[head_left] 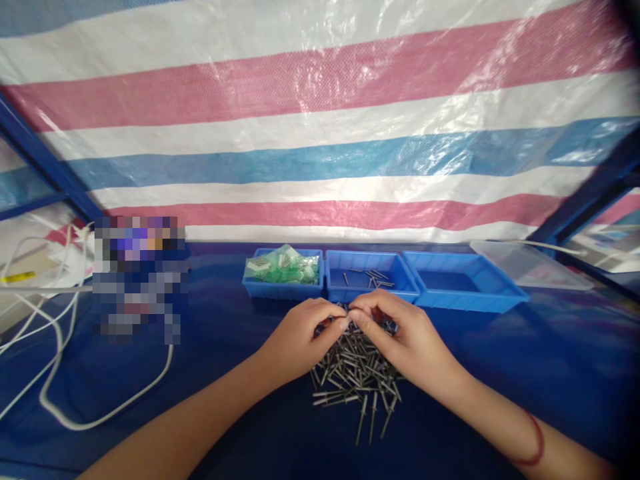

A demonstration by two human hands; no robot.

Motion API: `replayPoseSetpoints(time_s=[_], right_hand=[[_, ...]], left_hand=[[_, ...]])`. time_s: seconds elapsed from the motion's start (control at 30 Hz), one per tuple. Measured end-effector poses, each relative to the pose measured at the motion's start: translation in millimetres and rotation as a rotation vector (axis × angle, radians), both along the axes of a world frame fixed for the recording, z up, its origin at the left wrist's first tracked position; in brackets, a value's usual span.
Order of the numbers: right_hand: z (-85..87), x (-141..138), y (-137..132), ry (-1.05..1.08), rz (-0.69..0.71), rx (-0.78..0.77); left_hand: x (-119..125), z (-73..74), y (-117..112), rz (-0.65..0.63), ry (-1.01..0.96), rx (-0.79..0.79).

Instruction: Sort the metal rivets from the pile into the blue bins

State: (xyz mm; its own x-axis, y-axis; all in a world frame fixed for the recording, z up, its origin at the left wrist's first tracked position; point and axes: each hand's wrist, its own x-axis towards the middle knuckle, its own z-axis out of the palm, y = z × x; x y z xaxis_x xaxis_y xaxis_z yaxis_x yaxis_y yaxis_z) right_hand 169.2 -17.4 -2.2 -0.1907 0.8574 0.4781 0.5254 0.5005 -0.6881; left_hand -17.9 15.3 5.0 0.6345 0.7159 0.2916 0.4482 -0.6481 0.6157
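Note:
A heap of metal blind rivets (pixel 357 363) lies on the blue tabletop, with a few strays at its near edge. Over the heap's far side, my left hand (pixel 305 337) and my right hand (pixel 405 333) meet at the fingertips. Thumb and forefinger are pinched together on each; whatever is between them is too small or hidden to make out. Just beyond my hands, the middle blue bin (pixel 407 283) contains several loose rivets. To its left, the left blue bin (pixel 260 290) has green-tinted clear plastic bags (pixel 285 265) in it.
Right of these is another blue bin (pixel 470 300), with a clear plastic sheet or lid (pixel 535 267) behind it. White cables (pixel 65 413) loop over the left side, near a pixelated area. Striped sheeting (pixel 320 160) hangs behind, between blue frame posts (pixel 590 187).

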Motion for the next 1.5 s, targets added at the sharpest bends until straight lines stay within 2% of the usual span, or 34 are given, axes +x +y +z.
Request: replayPoseSetpoints(time_s=[0.17, 0.37, 0.7, 0.8, 0.87, 1.0, 1.07, 1.13, 1.17, 1.3, 1.37, 1.5], right_hand=[[-1.9, -2, -1, 0.028, -0.004, -0.033], [1.7, -2, -4, -0.021, 0.046, 0.062], [-4.0, 8, 8, -0.404, 0.018, 0.210], [-4.1, 16, 15, -0.369, -0.074, 0.222], [-4.6, 26, 22, -0.327, -0.206, 0.239], [-5.1, 44, 34, -0.441, -0.509, 0.237], [-2.8, 48, 36, -0.510, -0.558, 0.251], [1.5, 45, 33, -0.503, -0.496, 0.271], [4.1, 42, 29, -0.482, -0.416, 0.268], [12.2, 23, 11, -0.436, 0.127, 0.147], [12.8, 16, 5, -0.466, 0.316, 0.099], [10.4, 15, 3, -0.555, 0.378, 0.107]], left_hand=[[2, -1.6, -2, 0.009, -0.016, 0.003], [-2, 0.2, 3, 0.022, -0.009, 0.004], [-5, 4.4, 6, 0.070, -0.054, 0.004], [-7, 5.4, 8, 0.102, -0.053, 0.013], [-9, 5.6, 11, 0.094, -0.012, 0.032], [-12, 3.8, 15, -0.011, 0.127, 0.110], [-12, 2.0, 14, -0.055, 0.188, 0.144], [-11, 0.2, 13, -0.086, 0.240, 0.165], [-11, -0.6, 12, -0.097, 0.259, 0.172], [-9, -3.7, 10, -0.099, 0.297, 0.182], [-8, -5.1, 10, -0.093, 0.300, 0.169], [-6, -7.1, 10, -0.111, 0.271, 0.146]])
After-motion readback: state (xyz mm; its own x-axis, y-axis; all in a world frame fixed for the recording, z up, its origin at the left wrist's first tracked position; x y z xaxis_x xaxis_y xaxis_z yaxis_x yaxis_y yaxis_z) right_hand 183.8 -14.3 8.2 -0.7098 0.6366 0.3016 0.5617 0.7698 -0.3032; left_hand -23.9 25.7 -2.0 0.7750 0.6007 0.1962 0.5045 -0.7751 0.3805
